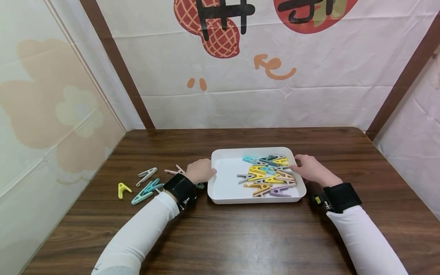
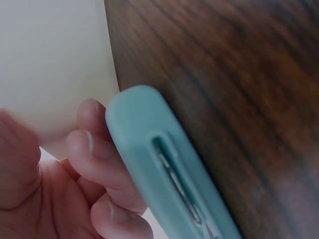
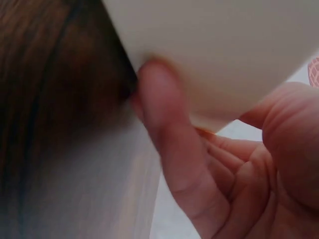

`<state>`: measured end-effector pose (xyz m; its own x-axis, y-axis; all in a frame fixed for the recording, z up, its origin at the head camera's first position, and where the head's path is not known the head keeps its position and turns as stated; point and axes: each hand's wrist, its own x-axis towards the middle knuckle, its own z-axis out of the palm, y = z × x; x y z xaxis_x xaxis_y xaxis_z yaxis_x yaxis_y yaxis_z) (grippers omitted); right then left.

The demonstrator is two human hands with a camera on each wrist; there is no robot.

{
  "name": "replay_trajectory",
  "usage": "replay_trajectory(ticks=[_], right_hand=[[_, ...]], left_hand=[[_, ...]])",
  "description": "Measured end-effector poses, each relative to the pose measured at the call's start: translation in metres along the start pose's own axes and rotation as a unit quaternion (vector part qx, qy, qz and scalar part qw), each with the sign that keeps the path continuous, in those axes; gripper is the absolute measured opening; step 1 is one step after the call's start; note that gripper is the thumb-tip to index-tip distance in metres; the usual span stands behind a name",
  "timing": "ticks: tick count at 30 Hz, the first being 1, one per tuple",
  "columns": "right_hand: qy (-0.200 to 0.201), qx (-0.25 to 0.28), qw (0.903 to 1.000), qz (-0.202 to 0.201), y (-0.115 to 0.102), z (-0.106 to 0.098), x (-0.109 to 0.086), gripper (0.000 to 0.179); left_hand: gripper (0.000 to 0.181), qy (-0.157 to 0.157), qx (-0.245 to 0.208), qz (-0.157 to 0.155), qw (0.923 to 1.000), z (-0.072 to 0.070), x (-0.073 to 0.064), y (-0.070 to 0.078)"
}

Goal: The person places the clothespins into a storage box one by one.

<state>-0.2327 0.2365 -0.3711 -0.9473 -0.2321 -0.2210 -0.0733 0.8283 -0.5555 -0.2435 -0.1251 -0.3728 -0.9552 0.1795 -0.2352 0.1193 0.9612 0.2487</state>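
A white rectangular tray is held at both ends. My left hand grips its left side, thumb over the rim and the other fingers bent against the outer wall. On the opposite side my right hand pinches the tray, with the thumb inside the rim and a fingertip low on the outer wall. Many clothespins in yellow, teal, grey, orange and purple lie heaped in the tray's right half. A teal clothespin lies right beside my left fingers, partly hidden under that hand in the head view.
Left of the tray, loose clothespins lie on the brown wooden table: a yellow one, a pale grey one, teal ones and a pink one. A printed cloth hangs behind the table's far edge.
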Motion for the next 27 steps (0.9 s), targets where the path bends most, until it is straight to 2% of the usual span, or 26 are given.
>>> replay_trajectory(ticks=[11, 20, 27], right_hand=[[-0.003, 0.007, 0.9999, -0.007, 0.0011, 0.0018, 0.0013, 0.050], [-0.010, 0.020, 0.9997, 0.010, 0.0030, 0.0058, 0.0000, 0.043], [-0.018, 0.023, 0.9995, 0.013, 0.0042, 0.0074, 0.0006, 0.044]], left_hand=[[0.024, -0.003, 0.000, -0.001, 1.0000, -0.0023, 0.0021, -0.0013], [0.024, -0.006, -0.004, 0.002, 1.0000, -0.0015, 0.0042, -0.0007], [0.032, -0.013, -0.018, 0.006, 0.9997, -0.0003, 0.0068, -0.0039]])
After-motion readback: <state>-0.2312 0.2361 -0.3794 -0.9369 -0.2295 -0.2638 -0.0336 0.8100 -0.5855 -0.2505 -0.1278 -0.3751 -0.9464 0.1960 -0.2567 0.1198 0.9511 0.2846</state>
